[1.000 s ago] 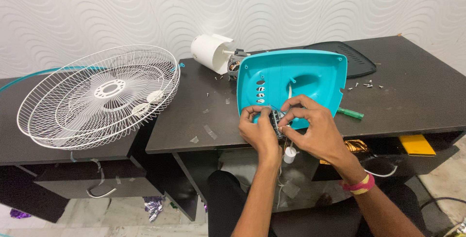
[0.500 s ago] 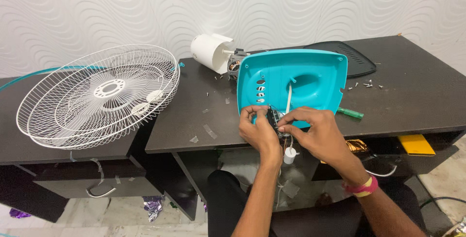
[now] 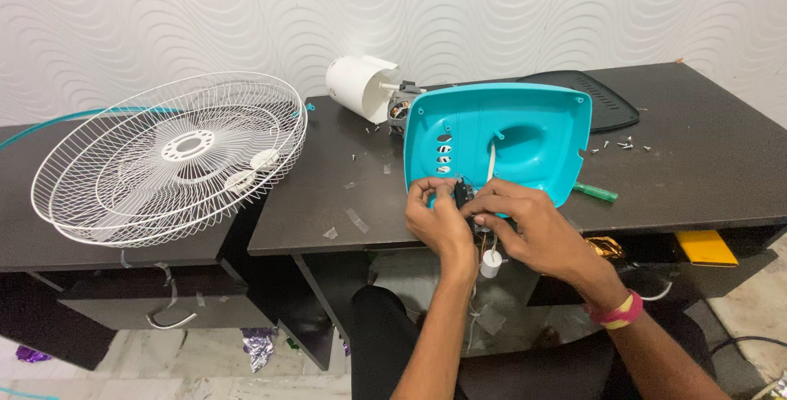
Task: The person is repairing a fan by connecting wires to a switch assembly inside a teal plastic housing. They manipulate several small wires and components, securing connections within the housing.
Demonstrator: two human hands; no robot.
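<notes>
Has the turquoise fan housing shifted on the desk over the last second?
No. The turquoise fan housing keeps its place beside the white motor cover and black panel; both hands stay at its lower edge.

Both hands, the left hand (image 3: 438, 218) and the right hand (image 3: 525, 224), are crowding the near table edge, where the upturned turquoise fan base (image 3: 500, 144) is blocking any reach straight ahead. To the left, bare dark table (image 3: 328, 191) is lying open up to the white wire fan guard (image 3: 168, 158), which is overhanging the gap between the tables. Behind, the white motor housing (image 3: 361, 87) is closing the way, and to the right a green-handled screwdriver (image 3: 594, 193) and scattered screws (image 3: 619, 144) are dotting otherwise free surface.
</notes>
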